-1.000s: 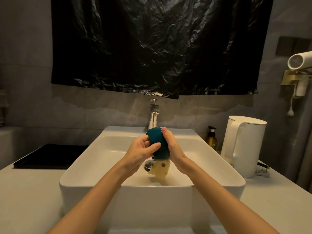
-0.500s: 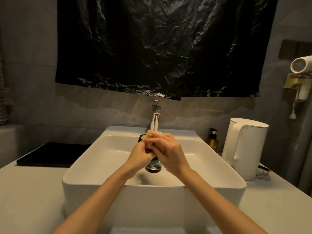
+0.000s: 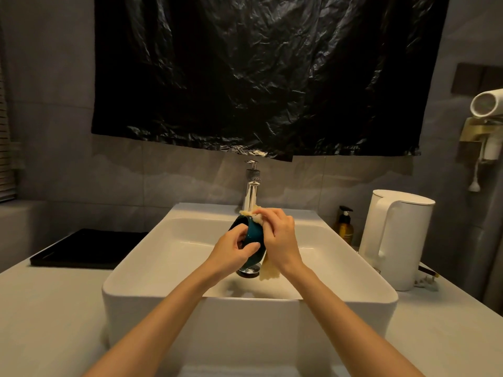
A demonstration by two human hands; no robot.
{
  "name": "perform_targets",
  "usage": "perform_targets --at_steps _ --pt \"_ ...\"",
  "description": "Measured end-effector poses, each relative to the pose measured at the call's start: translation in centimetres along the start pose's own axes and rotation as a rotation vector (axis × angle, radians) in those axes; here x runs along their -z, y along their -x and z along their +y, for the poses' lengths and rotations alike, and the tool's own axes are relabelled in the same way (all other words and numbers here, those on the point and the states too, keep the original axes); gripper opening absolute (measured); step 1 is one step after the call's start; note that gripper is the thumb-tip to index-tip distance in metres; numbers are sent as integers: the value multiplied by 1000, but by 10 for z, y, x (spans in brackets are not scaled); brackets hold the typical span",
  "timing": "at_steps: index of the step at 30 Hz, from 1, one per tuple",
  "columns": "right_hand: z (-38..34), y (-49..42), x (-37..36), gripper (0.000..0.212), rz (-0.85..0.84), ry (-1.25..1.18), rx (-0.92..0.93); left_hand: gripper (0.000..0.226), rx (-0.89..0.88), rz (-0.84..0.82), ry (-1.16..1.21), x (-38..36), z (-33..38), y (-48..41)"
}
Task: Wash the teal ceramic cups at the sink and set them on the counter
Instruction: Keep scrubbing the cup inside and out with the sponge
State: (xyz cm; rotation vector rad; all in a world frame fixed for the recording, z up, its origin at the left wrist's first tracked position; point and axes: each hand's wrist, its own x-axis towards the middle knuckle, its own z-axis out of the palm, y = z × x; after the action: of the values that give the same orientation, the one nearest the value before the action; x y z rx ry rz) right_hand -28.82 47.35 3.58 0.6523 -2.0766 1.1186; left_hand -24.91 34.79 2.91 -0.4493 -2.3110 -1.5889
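Observation:
A teal ceramic cup (image 3: 254, 235) is held over the middle of the white sink (image 3: 168, 257), just in front of the chrome tap (image 3: 251, 194). My left hand (image 3: 234, 250) grips the cup from the left, thumb across its side. My right hand (image 3: 280, 238) presses a yellow sponge cloth (image 3: 269, 272) against the cup's right side and rim; one end of the cloth shows above the rim, the other hangs below my wrist. The cup's inside is hidden. No water stream is visible from the tap.
The chrome drain (image 3: 249, 270) lies under the cup. A white electric kettle (image 3: 394, 238) and a brown pump bottle (image 3: 345, 225) stand on the counter to the right. A black tray (image 3: 87, 248) lies on the counter at the left. Black plastic sheeting (image 3: 258, 72) covers the wall above.
The cup has been turned in my hands, its teal side showing again. My right hand has slid the sponge cloth from the cup's top round to its right side.

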Motion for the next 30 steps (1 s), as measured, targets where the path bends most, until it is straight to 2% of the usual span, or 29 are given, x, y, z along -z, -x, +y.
perform_targets --at_steps 1,4,5,6,9,10,15,16,19,20,22,24,25,26,30 --pt "-1 1 1 27 1 5 7 23 -3 -11 3 0 0 0" --pt "-5 11 7 30 -3 44 232 29 -47 6 60 2 1 -1" --pt "-3 11 7 30 -10 56 257 29 -62 12 66 2 1 -1" --pt "0 8 5 30 -10 37 219 27 -70 5 57 3 0 -2" --pt "9 -6 4 27 48 -90 -92 29 -60 -64 -9 0 -3 0" --pt "12 -7 6 27 55 -115 -122 30 -58 -79 -24 0 -4 0" --pt "5 7 13 35 46 -28 235 28 -144 -106 -43 -1 -6 -1" --pt "9 4 11 35 47 -30 218 29 -152 -112 -58 -2 -7 -1" --pt "13 -9 6 34 62 -162 -137 22 -145 -142 -134 -4 -9 0" --pt "15 -10 7 34 64 -195 -186 20 -147 -153 -139 -4 -9 0" --pt "12 -4 11 34 75 -149 -54 17 -164 -162 -119 -4 -10 0" --pt "6 2 13 29 55 -115 143 26 -198 -130 -128 -3 -9 0" --pt "5 2 13 27 48 -116 160 29 -209 -120 -141 -2 -8 0" --pt "6 -1 12 27 35 -150 101 28 -212 -117 -160 -2 -9 0" --pt "4 -9 12 30 0 -350 -368 20 -181 -166 -209 -4 -14 3"
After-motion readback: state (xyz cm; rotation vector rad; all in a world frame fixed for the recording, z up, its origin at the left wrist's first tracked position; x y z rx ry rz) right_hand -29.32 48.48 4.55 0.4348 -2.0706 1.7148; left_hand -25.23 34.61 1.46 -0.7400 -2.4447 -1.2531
